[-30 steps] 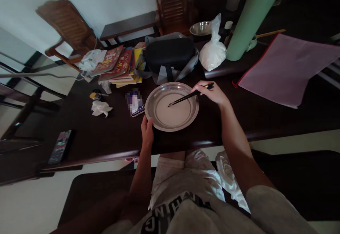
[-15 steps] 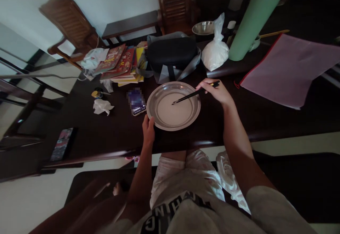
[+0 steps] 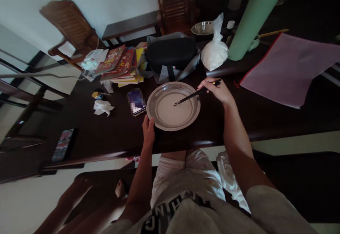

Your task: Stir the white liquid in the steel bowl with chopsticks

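Metal pan (image 3: 173,105) sits on the worktop (image 3: 111,134) between my hands. Thin, stiff, slick, with sloshy pale liquid; best held at the rim. Left hand (image 3: 148,131) curled on the near rim, steadying. Right hand (image 3: 218,90) pinches chopsticks (image 3: 197,93), tips in liquid.

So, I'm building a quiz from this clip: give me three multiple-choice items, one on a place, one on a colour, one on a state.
1. Where does the left hand rest?
A. on the round metal pan's near rim
B. on the books
C. on the bag

2. What colour is the tall cylindrical flask?
A. red
B. green
C. black

3. What does the right hand hold?
A. nothing
B. a spoon
C. dark chopsticks

A: fingers lie at the rim. B: its body is pale green. C: the tips reach into the pan's pale batter.
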A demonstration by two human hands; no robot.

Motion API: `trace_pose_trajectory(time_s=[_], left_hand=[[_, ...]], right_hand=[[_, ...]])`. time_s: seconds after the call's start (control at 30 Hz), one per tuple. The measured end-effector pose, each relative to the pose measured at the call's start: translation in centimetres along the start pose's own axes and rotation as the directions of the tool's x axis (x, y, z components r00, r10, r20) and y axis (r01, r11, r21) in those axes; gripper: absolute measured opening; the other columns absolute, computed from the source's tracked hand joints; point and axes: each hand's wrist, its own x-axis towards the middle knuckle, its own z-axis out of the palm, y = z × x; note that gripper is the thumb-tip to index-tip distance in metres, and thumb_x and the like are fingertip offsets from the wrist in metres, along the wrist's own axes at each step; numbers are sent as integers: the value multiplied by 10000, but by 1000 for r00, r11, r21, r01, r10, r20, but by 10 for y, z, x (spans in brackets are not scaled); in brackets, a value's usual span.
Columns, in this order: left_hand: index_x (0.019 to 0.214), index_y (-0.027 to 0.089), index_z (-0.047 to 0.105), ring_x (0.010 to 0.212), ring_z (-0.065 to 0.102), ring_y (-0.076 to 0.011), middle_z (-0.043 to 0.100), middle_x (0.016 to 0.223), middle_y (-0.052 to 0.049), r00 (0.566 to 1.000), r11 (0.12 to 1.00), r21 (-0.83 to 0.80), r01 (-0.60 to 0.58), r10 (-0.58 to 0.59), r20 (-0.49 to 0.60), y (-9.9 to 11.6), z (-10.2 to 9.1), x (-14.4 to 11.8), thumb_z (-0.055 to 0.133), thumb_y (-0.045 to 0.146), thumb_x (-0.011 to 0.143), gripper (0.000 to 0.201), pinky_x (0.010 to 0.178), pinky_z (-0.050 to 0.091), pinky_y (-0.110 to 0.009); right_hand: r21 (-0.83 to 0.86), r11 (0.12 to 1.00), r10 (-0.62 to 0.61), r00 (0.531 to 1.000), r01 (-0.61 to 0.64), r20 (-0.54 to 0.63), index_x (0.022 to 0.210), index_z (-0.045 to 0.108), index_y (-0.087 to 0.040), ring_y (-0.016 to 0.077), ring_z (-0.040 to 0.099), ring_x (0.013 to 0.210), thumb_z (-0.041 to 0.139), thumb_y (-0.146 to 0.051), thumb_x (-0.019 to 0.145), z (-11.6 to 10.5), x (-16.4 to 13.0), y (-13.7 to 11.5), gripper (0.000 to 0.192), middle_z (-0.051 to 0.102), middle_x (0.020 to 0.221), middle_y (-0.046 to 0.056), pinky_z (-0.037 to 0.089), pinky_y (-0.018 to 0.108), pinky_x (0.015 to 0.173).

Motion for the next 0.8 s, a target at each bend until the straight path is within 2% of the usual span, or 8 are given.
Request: trace_pose_trajectory(time_s=[0.07,0.2,0.27,0.33,0.47,0.53,0.7,0.8], left_hand=[[847,192,632,772,539,-172,614,804,-16,1000,1000,7,-7,7,6,0,0,0,599,500,838,310,754,472,-274],[851,189,637,774,550,-172,615,802,-12,1000,1000,-8,-11,11,5,-1,0,0,607,487,826,300,763,474,-275],[861,184,647,778,550,-169,615,807,-13,1000,1000,-12,-6,6,-2,-2,0,0,605,478,824,298,759,470,-269],[873,181,655,786,548,-169,619,818,-17,1000,1000,-10,-3,3,-8,-3,0,0,601,473,824,301,753,468,-265],[875,183,653,784,543,-170,612,816,-16,1000,1000,5,-3,3,-4,-2,0,0,599,491,823,317,743,466,-262],[877,183,647,782,545,-170,609,816,-14,1000,1000,11,-6,6,6,-2,0,1,592,508,826,334,754,467,-266],[877,188,637,769,538,-170,605,806,-13,1000,1000,10,-3,3,-1,-3,0,1,593,537,821,357,739,460,-267],[858,189,625,752,531,-167,589,788,-9,1000,1000,-3,4,-4,1,-4,1,1,597,550,822,364,724,457,-267]], right_hand=[[9,1000,23,1000,-23,-9,742,751,-223,158,635,686,654,-635,832,-1,-1,-1,433,745,726,35,429,278,565],[-2,1000,22,986,-22,167,769,770,-222,141,617,688,638,-630,845,6,-2,-5,436,763,801,39,458,277,595],[-19,1000,1,977,4,213,797,784,-228,126,587,673,634,-607,860,8,-2,-5,413,761,835,31,471,279,623],[-26,1000,-11,985,16,171,803,787,-232,129,587,686,638,-597,863,7,-1,-3,399,756,839,29,475,280,633],[-7,1000,15,1000,-15,-1,756,761,-225,155,625,704,651,-611,846,-1,-1,0,411,757,777,36,447,278,584],[2,1000,30,999,-30,19,747,753,-220,158,640,703,647,-607,849,-1,-1,-1,414,748,742,37,439,276,576],[-18,1000,-5,976,9,218,792,777,-222,131,598,689,627,-573,881,8,-1,-5,392,751,835,32,458,283,625],[-16,1000,-19,990,21,140,798,779,-225,129,593,696,631,-569,881,5,0,-2,384,752,844,29,448,278,622]])
